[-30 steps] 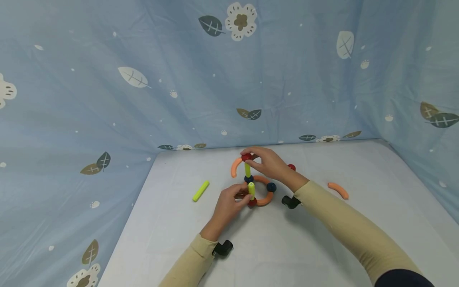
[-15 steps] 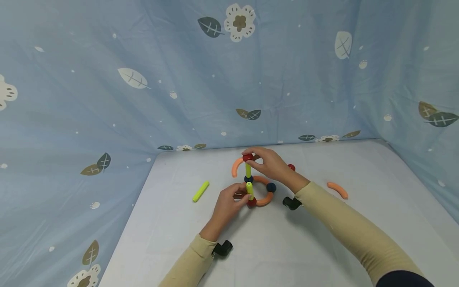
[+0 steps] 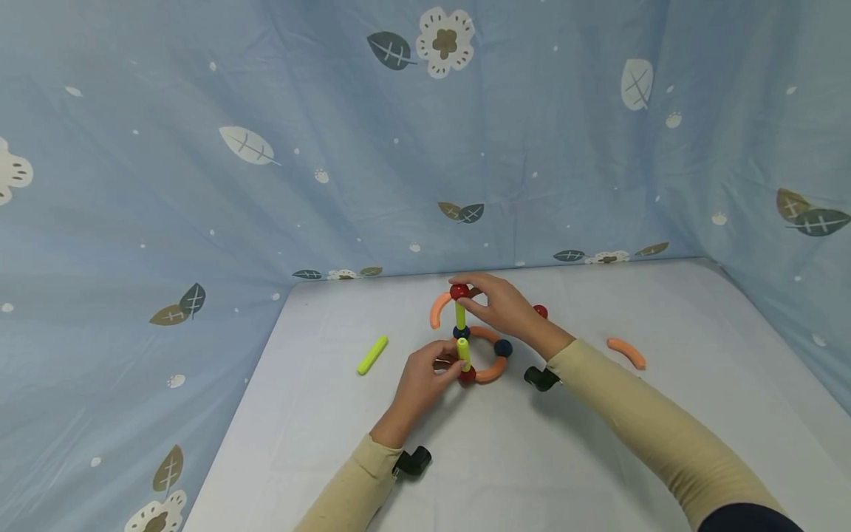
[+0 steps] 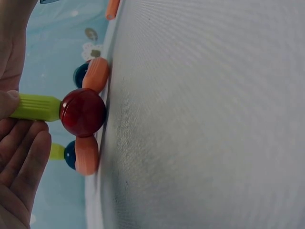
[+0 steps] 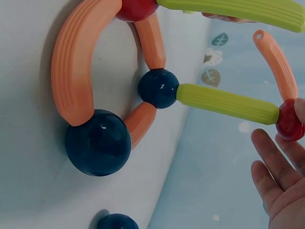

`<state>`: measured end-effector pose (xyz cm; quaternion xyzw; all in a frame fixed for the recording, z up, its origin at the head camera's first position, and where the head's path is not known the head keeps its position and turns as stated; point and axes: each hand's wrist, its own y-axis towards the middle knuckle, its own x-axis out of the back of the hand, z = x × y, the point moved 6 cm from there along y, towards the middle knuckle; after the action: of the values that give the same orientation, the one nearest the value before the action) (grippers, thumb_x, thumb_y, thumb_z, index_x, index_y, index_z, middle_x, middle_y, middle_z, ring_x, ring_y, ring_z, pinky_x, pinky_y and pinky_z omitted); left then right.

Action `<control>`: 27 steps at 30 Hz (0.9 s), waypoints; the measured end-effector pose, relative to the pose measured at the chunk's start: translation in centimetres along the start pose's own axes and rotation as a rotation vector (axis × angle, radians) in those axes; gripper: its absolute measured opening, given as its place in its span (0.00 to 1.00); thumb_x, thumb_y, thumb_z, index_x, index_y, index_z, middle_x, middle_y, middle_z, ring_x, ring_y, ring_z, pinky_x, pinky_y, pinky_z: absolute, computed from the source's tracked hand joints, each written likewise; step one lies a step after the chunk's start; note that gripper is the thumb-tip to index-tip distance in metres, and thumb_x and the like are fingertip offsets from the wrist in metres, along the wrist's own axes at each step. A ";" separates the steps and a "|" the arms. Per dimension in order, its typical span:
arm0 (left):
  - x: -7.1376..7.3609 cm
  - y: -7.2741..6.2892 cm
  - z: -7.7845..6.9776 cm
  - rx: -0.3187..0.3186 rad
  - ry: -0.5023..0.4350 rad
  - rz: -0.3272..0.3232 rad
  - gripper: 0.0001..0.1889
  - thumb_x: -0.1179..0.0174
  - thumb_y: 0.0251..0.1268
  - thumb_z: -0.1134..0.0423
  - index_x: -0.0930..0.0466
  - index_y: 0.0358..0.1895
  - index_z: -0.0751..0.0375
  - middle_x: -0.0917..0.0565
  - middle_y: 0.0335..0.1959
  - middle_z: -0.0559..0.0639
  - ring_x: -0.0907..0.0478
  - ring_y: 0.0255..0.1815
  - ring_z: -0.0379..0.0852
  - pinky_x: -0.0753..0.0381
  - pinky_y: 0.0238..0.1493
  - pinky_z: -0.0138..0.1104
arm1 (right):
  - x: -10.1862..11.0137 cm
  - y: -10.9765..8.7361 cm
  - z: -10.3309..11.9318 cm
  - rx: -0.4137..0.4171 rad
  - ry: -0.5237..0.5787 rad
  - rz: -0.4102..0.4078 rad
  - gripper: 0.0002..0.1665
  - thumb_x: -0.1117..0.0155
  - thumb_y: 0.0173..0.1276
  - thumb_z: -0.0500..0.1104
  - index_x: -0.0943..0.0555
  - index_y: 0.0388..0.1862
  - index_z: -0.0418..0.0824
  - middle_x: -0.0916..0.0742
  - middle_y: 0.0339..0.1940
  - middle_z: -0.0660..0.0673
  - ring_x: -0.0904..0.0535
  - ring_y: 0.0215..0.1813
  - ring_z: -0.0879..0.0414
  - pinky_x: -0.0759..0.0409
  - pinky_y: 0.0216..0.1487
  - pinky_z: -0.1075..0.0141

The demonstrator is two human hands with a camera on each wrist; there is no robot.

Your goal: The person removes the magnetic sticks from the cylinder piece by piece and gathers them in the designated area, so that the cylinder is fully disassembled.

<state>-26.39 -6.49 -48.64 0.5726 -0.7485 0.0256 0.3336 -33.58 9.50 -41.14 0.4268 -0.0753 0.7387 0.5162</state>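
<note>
An orange ring of curved magnetic rods (image 3: 493,370) joined by balls lies on the white table. My left hand (image 3: 422,375) pinches a straight yellow-green rod (image 4: 38,107) that stands on the ring's red ball (image 4: 83,112). Farther back, a second yellow-green rod (image 5: 228,103) rises from a dark blue ball (image 5: 158,88). My right hand (image 3: 503,304) holds the red ball (image 3: 459,292) at that rod's top between thumb and fingers. From this ball a curved orange rod (image 5: 277,64) sticks out with its other end free. Another blue ball (image 3: 503,347) forms the ring's right side.
A loose yellow-green rod (image 3: 372,355) lies to the left. At the right lies a curved orange rod (image 3: 626,353). Behind the right wrist a red ball (image 3: 541,310) shows partly. A separate blue ball (image 5: 117,223) appears low in the right wrist view. Patterned blue cloth (image 3: 425,148) hangs behind the table.
The upper end of the rod in my left hand has tipped slightly left. My right hand and its red ball have shifted a touch right; the last half second shows almost no motion.
</note>
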 end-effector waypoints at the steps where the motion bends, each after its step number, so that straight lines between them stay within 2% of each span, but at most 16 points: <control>1: 0.0 0.0 0.0 -0.002 0.001 0.000 0.10 0.32 0.67 0.67 0.16 0.49 0.58 0.14 0.44 0.47 0.15 0.45 0.43 0.13 0.45 0.35 | 0.0 0.0 0.0 0.001 0.001 -0.002 0.27 0.33 0.73 0.41 0.23 0.70 0.46 0.19 0.66 0.46 0.16 0.57 0.49 0.20 0.60 0.49; 12: 0.1 0.0 -0.1 -0.012 0.016 -0.006 0.10 0.31 0.67 0.66 0.16 0.49 0.58 0.14 0.43 0.47 0.15 0.45 0.43 0.12 0.44 0.38 | 0.0 -0.1 0.3 0.015 -0.015 -0.011 0.28 0.31 0.72 0.41 0.23 0.70 0.48 0.18 0.66 0.47 0.16 0.57 0.52 0.19 0.59 0.51; 20: 0.0 0.0 0.0 0.006 0.034 0.001 0.10 0.31 0.67 0.65 0.16 0.49 0.57 0.14 0.43 0.46 0.15 0.45 0.41 0.13 0.45 0.33 | -0.1 -0.2 0.5 0.026 -0.019 -0.005 0.29 0.31 0.72 0.40 0.24 0.71 0.47 0.19 0.67 0.47 0.17 0.57 0.51 0.19 0.59 0.51; 27: 0.1 0.0 -0.1 0.013 0.029 0.005 0.10 0.31 0.67 0.65 0.16 0.49 0.57 0.14 0.43 0.46 0.15 0.46 0.41 0.14 0.45 0.31 | 0.2 -0.8 0.1 0.055 -0.040 -0.070 0.32 0.29 0.70 0.39 0.25 0.72 0.45 0.21 0.67 0.44 0.19 0.58 0.47 0.19 0.59 0.49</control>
<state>-26.36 -6.54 -48.53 0.5724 -0.7448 0.0399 0.3406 -32.89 9.96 -41.16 0.4580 -0.0502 0.7133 0.5282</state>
